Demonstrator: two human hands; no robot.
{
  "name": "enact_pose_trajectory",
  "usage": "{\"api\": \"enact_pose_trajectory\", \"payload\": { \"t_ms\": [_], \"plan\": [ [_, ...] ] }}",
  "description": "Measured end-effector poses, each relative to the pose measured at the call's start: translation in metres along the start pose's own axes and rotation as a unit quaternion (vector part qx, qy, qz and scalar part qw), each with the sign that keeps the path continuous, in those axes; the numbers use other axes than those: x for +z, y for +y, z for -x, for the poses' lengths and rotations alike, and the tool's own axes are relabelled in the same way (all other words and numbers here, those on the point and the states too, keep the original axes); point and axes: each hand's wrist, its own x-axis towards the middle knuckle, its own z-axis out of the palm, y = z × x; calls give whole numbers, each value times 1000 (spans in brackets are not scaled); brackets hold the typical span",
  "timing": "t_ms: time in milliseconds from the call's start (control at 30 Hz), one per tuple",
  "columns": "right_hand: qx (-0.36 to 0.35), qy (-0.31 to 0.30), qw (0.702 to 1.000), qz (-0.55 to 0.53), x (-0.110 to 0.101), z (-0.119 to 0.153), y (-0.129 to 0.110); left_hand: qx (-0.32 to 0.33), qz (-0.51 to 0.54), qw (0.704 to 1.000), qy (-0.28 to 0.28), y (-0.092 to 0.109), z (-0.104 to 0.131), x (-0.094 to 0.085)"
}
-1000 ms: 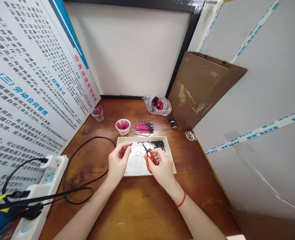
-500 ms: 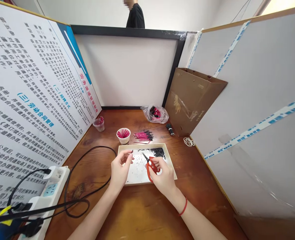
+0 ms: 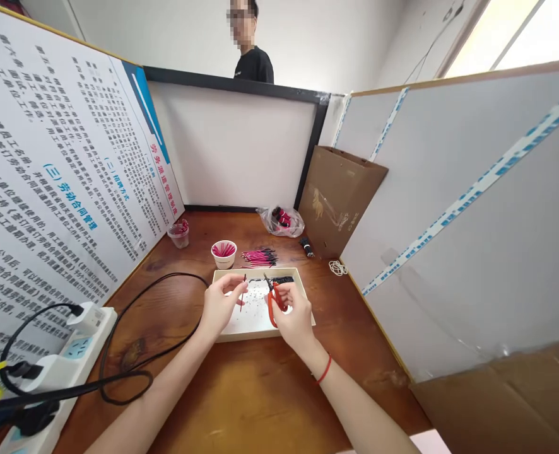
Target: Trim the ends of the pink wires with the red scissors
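My left hand [image 3: 221,303] pinches a thin red and black wire piece [image 3: 243,294] that hangs upright over a shallow white tray [image 3: 241,324]. My right hand [image 3: 293,310] grips red-handled scissors [image 3: 274,299], blades pointing up and left toward the wire. Black offcuts [image 3: 279,279] lie in the tray's far part, with tiny bits scattered over its floor. Both hands hover above the tray, a few centimetres apart.
A paper cup of pink wires [image 3: 223,253], a loose bundle of pink wires [image 3: 259,256] and a clear cup [image 3: 178,233] sit beyond the tray. A plastic bag [image 3: 280,221], brown paper bag [image 3: 339,202], rubber bands [image 3: 337,268], power strip [image 3: 62,366] and black cable [image 3: 166,280] surround them. A person [image 3: 251,50] stands behind the partition.
The camera tilted upward, bringing the person behind the partition into view. My left hand turned the wire piece upright; the scissors stayed close beside it.
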Motion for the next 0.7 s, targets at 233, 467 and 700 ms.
{"api": "enact_pose_trajectory", "payload": {
  "t_ms": [233,467,700],
  "plan": [
    [-6,-10,1000,-2,-3,-1,-4,-43,32,998,-24,8,0,2],
    [-2,-35,999,20,-8,0,3,-109,60,990,-59,-1,-6,3],
    [26,-39,999,18,-10,0,4,-163,22,983,-78,-9,-10,2]
  ]
}}
